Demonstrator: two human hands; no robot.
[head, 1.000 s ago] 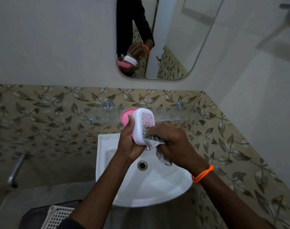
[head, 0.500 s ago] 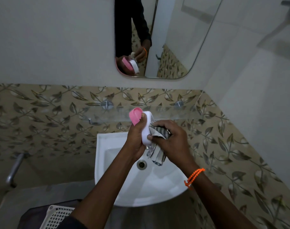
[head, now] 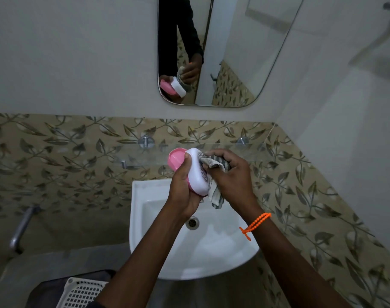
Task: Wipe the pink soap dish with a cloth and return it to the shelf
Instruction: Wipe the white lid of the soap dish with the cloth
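Observation:
The pink soap dish (head: 175, 160) with its white lid (head: 196, 176) is held upright on edge above the basin, gripped by my left hand (head: 183, 187) from the left and below. My right hand (head: 230, 176) holds a grey striped cloth (head: 216, 165) pressed against the white lid's right side; a tail of cloth hangs down below the dish. Just behind the dish runs the glass shelf (head: 251, 152), fixed to the leaf-patterned tiles on metal brackets.
A white wash basin (head: 211, 252) with a drain sits under my hands. A mirror (head: 234, 52) hangs above on the wall and reflects the hands and dish. A metal pipe (head: 22, 225) juts out at the left. A white plastic basket (head: 82, 292) lies at the bottom.
My left hand has turned the dish so more of the white lid faces me. My right hand has slid the cloth up along the lid, from its lower edge to its upper right side.

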